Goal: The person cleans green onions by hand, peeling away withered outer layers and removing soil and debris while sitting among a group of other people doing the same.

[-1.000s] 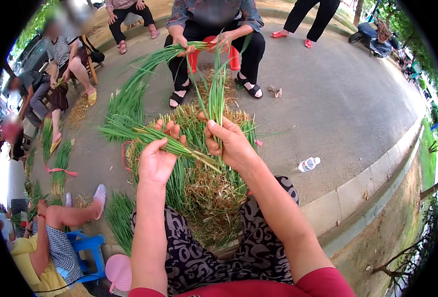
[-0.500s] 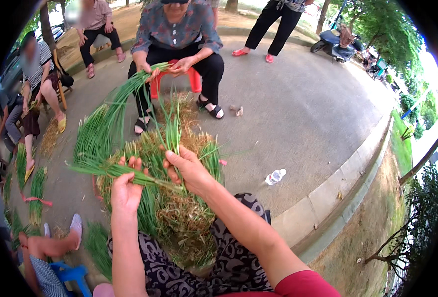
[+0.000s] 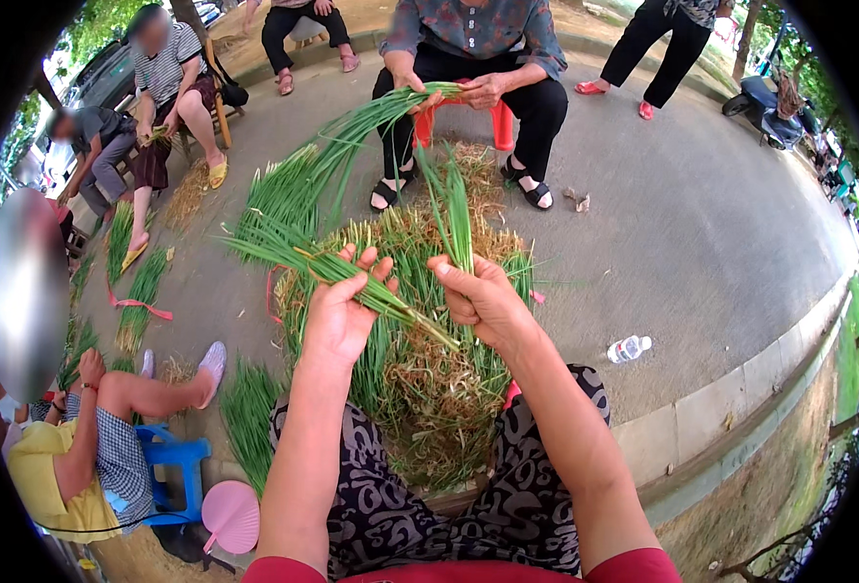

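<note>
My left hand (image 3: 340,316) is closed around a bunch of chives (image 3: 289,248), thumb on top. Its long green leaves fan out to the far left, and its pale stalk ends point toward the near right. Apart from it, my right hand (image 3: 483,303) grips a smaller bunch of chives (image 3: 457,228), leaf tips pointing away from me. Below both hands a large heap of chives (image 3: 366,394) lies on the ground between my knees. Dry brown trimmings (image 3: 439,394) cover part of this heap.
Opposite, a person on a red stool (image 3: 500,121) holds a long bunch of chives (image 3: 361,126). A clear plastic bottle (image 3: 629,349) lies on the pavement at right. On the left are a blue stool (image 3: 188,466), a pink fan (image 3: 230,517) and several seated people.
The view has turned left, so the scene sits farther right. My right hand has drawn away from the stalk ends of the left hand's bunch; both hands keep their chives.
</note>
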`<action>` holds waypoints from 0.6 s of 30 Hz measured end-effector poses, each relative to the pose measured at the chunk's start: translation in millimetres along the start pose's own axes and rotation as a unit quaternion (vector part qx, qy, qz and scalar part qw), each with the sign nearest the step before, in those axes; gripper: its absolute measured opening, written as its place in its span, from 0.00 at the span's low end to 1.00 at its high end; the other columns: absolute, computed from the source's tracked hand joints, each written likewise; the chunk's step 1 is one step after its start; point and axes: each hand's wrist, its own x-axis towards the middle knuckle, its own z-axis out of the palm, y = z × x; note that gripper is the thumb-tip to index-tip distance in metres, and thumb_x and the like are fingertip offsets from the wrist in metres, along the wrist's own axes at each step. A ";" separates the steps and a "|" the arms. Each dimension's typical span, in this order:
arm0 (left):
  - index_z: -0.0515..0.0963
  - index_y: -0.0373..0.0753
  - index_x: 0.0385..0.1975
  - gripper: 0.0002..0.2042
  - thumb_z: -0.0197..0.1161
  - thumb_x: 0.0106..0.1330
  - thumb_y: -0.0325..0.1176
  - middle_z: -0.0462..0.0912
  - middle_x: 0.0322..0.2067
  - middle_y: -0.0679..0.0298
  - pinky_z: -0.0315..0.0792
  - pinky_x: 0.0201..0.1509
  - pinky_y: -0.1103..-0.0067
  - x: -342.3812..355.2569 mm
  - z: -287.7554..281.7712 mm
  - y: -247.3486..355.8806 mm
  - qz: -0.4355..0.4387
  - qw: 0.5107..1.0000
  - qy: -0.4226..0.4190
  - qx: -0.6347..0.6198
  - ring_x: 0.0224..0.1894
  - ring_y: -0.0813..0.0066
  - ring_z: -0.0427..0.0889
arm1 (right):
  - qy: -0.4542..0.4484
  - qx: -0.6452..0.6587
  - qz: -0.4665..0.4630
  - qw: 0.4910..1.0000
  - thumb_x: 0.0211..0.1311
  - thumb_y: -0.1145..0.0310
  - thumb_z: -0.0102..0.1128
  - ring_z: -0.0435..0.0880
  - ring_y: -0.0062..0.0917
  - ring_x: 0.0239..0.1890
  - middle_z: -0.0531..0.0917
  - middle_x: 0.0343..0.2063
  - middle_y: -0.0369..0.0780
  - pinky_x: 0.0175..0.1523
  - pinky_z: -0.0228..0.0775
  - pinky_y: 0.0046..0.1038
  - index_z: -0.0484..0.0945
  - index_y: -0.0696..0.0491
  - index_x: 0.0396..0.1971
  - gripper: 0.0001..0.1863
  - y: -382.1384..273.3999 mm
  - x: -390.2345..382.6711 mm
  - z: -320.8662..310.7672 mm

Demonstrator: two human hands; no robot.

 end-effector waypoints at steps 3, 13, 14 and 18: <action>0.65 0.41 0.51 0.19 0.52 0.60 0.18 0.72 0.50 0.59 0.68 0.58 0.60 -4.0 2.8 1.6 0.003 1.000 0.004 0.014 0.54 0.61 0.73 | -0.001 -0.072 0.017 0.997 0.56 0.71 0.65 0.62 0.09 0.12 0.72 0.18 0.28 0.15 0.47 0.14 0.75 0.54 0.35 0.10 2.7 -1.0 5.2; 0.67 0.38 0.49 0.19 0.61 0.58 0.20 0.75 0.47 0.55 0.67 0.60 0.60 0.8 -3.3 -4.2 -0.021 1.000 0.009 0.016 0.54 0.61 0.73 | -0.028 -0.180 0.017 0.983 0.53 0.73 0.66 0.72 0.11 0.20 0.78 0.25 0.32 0.20 0.57 0.13 0.75 0.53 0.35 0.11 13.1 -3.6 18.5; 0.68 0.39 0.49 0.18 0.61 0.58 0.21 0.75 0.47 0.55 0.68 0.60 0.61 1.6 -2.2 -4.8 -0.042 0.999 0.014 0.005 0.53 0.62 0.73 | -0.021 -0.143 0.026 0.989 0.53 0.74 0.65 0.70 0.11 0.18 0.78 0.24 0.32 0.19 0.55 0.14 0.75 0.53 0.36 0.11 11.6 -4.5 18.4; 0.68 0.41 0.50 0.19 0.61 0.59 0.22 0.75 0.47 0.59 0.68 0.57 0.63 -6.5 10.7 -7.8 -0.093 0.995 0.029 0.017 0.50 0.65 0.75 | -0.022 -0.060 0.025 0.998 0.54 0.74 0.65 0.65 0.09 0.14 0.77 0.23 0.31 0.17 0.49 0.13 0.75 0.52 0.37 0.11 13.2 -4.4 17.0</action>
